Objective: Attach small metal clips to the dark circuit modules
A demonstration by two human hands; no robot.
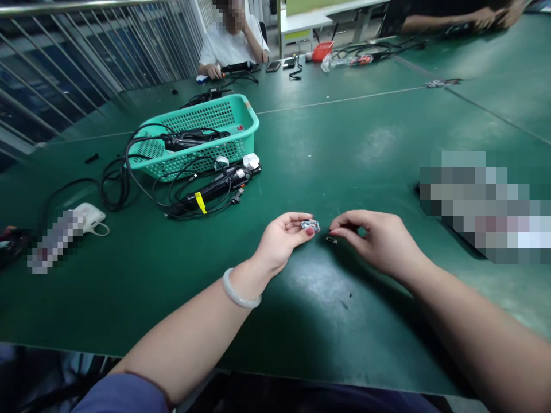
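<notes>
My left hand (279,238) is closed, pinching a small light-blue and grey part (310,225) between thumb and fingers; it looks like a little electronic piece, too small to name surely. Just to its right, my right hand (374,238) has thumb and forefinger brought together. Right below those fingertips is a tiny dark piece with a bright rim (332,240). Whether the fingers grip it or it lies on the green table (301,321) cannot be made out. The two hands are apart, close above the tabletop.
A teal basket (249,135) holds black cabled devices. Before it lies a black handheld device (215,189) with a yellow tag and cables. A pale object with a loop (92,218) lies left, a blurred-out flat item (486,206) right. Two people sit across the table.
</notes>
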